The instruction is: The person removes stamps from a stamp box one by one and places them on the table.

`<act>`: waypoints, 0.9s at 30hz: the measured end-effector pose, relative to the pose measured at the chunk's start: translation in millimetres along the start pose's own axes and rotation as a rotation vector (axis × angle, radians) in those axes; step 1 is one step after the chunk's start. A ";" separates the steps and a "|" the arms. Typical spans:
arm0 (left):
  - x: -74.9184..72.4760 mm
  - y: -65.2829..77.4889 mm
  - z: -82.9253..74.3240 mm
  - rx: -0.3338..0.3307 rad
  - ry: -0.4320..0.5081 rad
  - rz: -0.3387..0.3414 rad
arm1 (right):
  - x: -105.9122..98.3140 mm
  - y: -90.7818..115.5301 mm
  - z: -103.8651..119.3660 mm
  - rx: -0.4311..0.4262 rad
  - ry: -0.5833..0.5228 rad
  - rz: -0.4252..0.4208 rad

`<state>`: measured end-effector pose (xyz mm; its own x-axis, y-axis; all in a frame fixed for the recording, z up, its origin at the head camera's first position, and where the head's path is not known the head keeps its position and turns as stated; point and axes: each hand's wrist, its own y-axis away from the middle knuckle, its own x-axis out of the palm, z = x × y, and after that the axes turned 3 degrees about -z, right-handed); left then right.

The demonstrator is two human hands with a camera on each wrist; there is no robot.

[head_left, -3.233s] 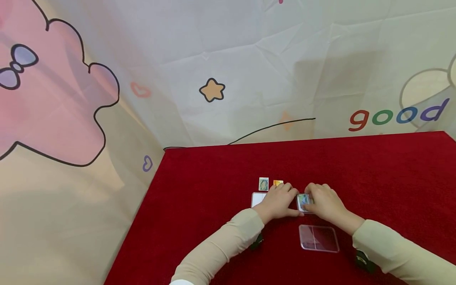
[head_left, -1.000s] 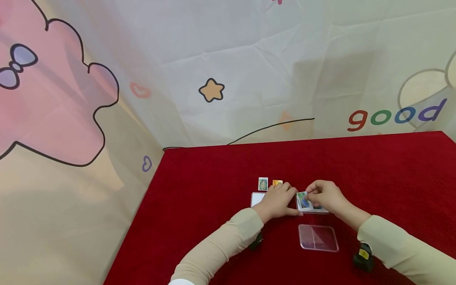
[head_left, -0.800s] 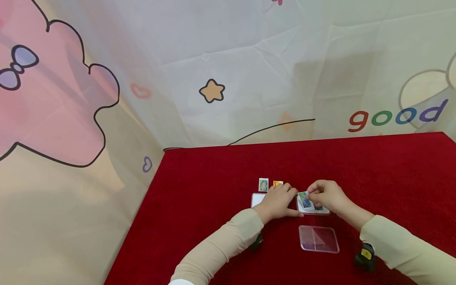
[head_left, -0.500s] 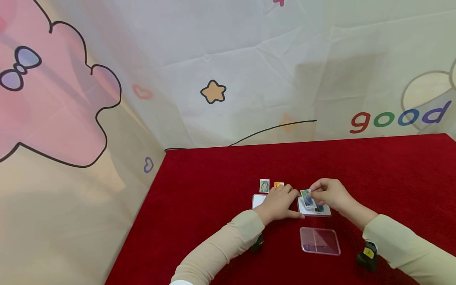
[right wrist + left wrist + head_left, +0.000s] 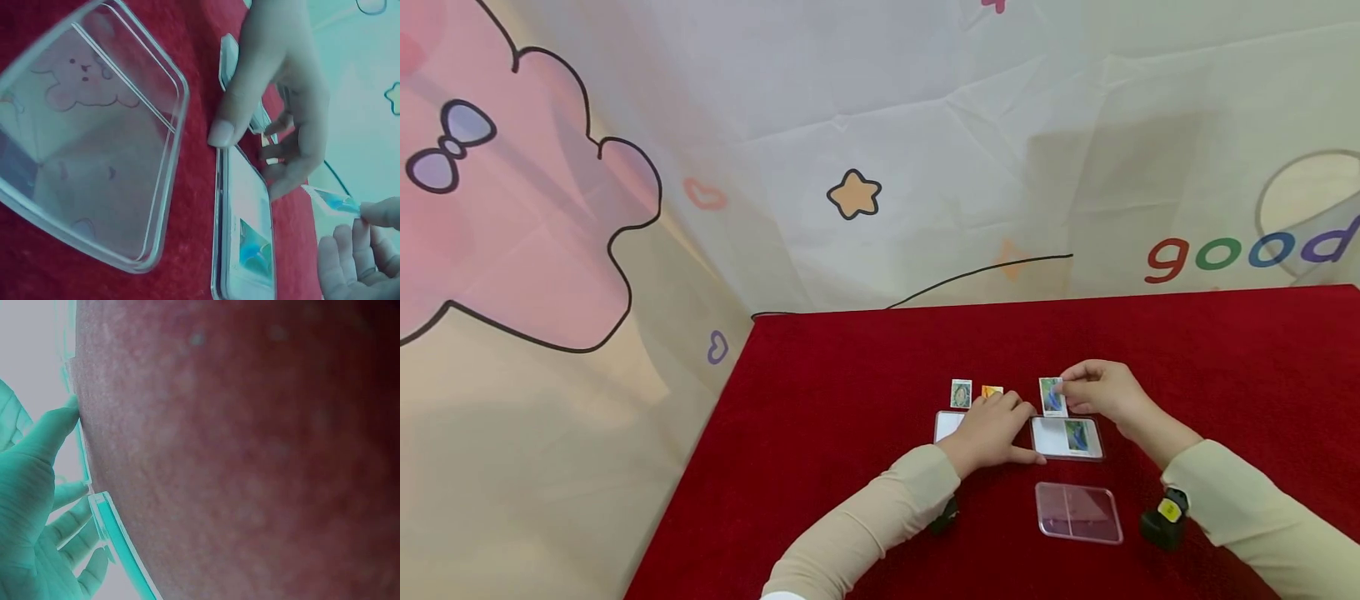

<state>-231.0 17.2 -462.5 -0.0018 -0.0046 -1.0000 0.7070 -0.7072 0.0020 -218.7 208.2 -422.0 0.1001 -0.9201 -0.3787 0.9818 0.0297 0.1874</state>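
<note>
One stamp (image 5: 1051, 398) has left the case (image 5: 1048, 435), whose right half holds another stamp (image 5: 1077, 436).

Red cloth (image 5: 842, 400) spreads over the table. Just beyond the left hand (image 5: 994, 429) lie a greenish stamp (image 5: 961, 393) and an orange stamp (image 5: 992, 390), the latter partly hidden by its fingers. One white-lined case (image 5: 948, 425) shows at that hand's left side; a second case (image 5: 1048, 437) lies against its thumb. On the near side of both hands lies a clear plastic piece (image 5: 1078, 515).
</note>
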 end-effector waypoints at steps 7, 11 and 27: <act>-0.4 -0.4 0.1 -0.003 0.000 -0.004 | -2.6 -16.8 -10.5 0.013 -0.090 0.022; 1.1 -0.3 -0.3 -0.005 0.003 0.003 | -1.1 -23.9 -16.6 0.019 -0.100 0.025; 1.6 -1.0 -0.9 0.007 -0.015 -0.005 | 5.7 -34.6 -29.5 0.030 -0.019 0.020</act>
<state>-231.0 18.5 -464.1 -0.0157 -0.0117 -0.9998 0.7021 -0.7121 -0.0027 -247.3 213.5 -457.3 0.1168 -0.9265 -0.3576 0.9743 0.0372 0.2220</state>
